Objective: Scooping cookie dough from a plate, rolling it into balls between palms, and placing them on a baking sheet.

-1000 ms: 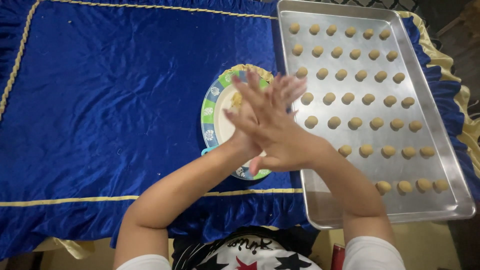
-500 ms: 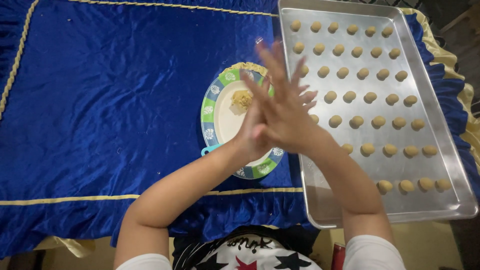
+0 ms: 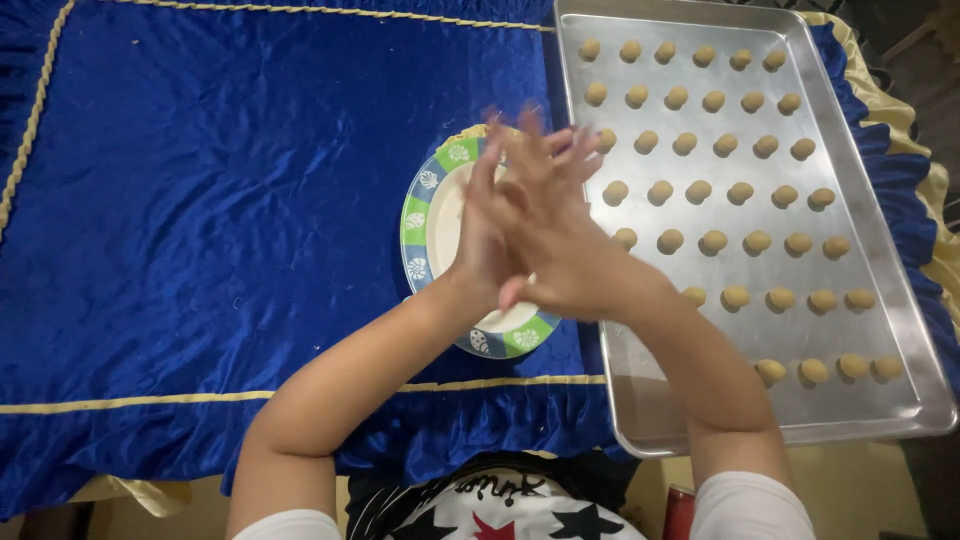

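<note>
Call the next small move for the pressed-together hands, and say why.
Probably set a ball in the tray's near row. The left hand and right hand are pressed palm to palm over the plate. The tray holds rows of dough balls, with bare metal in its near-left corner.

Table draped in blue velvet cloth (image 3: 200,200), gold cord trim; pale floor (image 3: 870,490) at 5 o'clock.

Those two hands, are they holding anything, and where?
Cannot be told: the left hand and right hand are pressed palm to palm, hiding anything between.
</note>
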